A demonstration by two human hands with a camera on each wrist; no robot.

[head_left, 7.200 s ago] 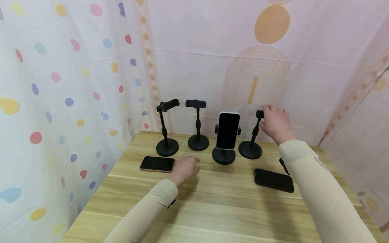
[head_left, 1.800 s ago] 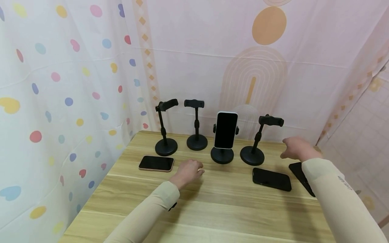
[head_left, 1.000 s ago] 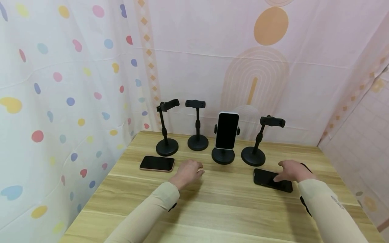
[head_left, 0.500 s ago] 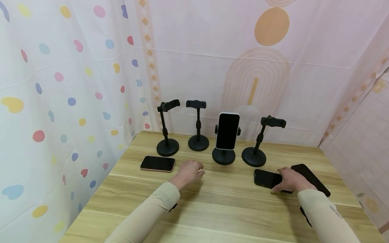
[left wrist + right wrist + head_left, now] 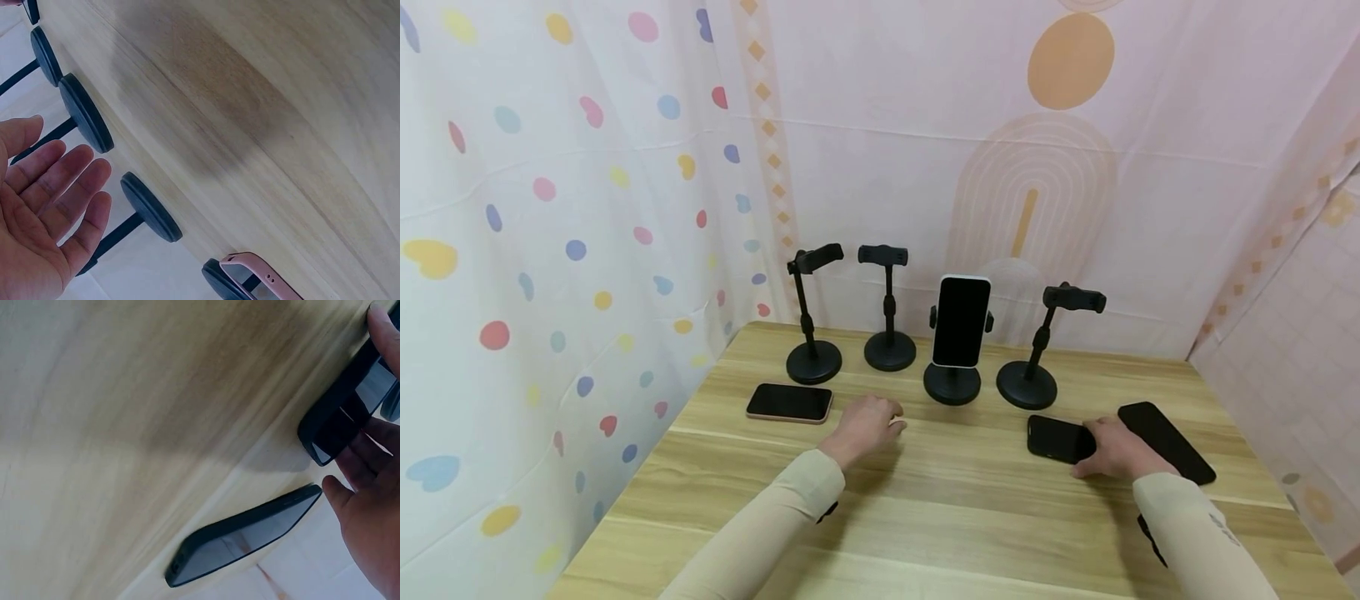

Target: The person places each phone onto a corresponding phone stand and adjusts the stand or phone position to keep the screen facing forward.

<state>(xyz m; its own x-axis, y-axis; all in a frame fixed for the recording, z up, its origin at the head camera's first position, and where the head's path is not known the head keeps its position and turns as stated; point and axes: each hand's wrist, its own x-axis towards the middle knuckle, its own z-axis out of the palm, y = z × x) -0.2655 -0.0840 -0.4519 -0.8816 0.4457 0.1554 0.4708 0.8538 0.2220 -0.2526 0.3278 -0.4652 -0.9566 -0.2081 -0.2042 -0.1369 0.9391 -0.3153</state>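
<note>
My right hand spans a black phone lying face up on the right of the table. In the right wrist view, the thumb is at one long edge of this phone and the fingers at the other, pinching it. A second black phone lies slantwise just beyond that hand. My left hand hovers low near the table's middle, its fingers loosely bent around nothing; the left wrist view shows a bare palm. Left of it lies a phone in a pink case.
Black phone stands line the back: the far-left stand, another, one bearing a white-edged phone upright, and the right stand with its clamp bare. A patterned curtain hangs behind the wooden table.
My right hand has left the right stand's clamp, come down past the slanted phone and taken hold of the nearer black phone. The right stand's clamp now faces forward. My left hand has barely moved.
</note>
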